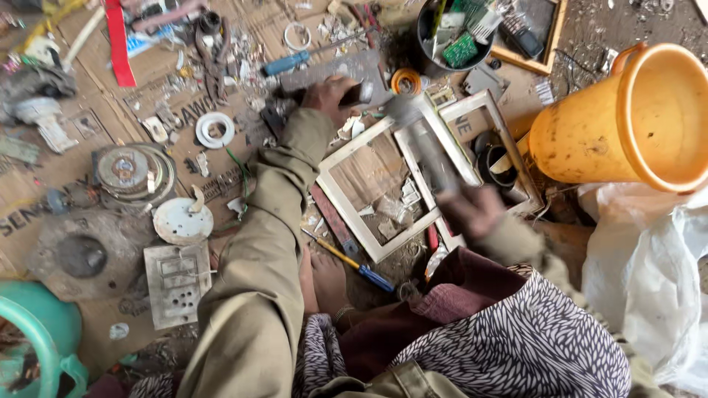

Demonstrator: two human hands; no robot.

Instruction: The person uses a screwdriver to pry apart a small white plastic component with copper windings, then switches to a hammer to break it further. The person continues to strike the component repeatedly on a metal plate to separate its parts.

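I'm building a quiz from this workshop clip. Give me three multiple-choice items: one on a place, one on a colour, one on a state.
1. Where is the bucket? A upper right B lower left C centre
2. What colour is the screwdriver handle near the top? A red B blue C white
3. How is the hammer held? A lying loose B gripped in the right hand C gripped in the left hand

A: it lies tipped at the upper right.
B: its handle is blue.
B: the right hand grips its handle over the white frame.
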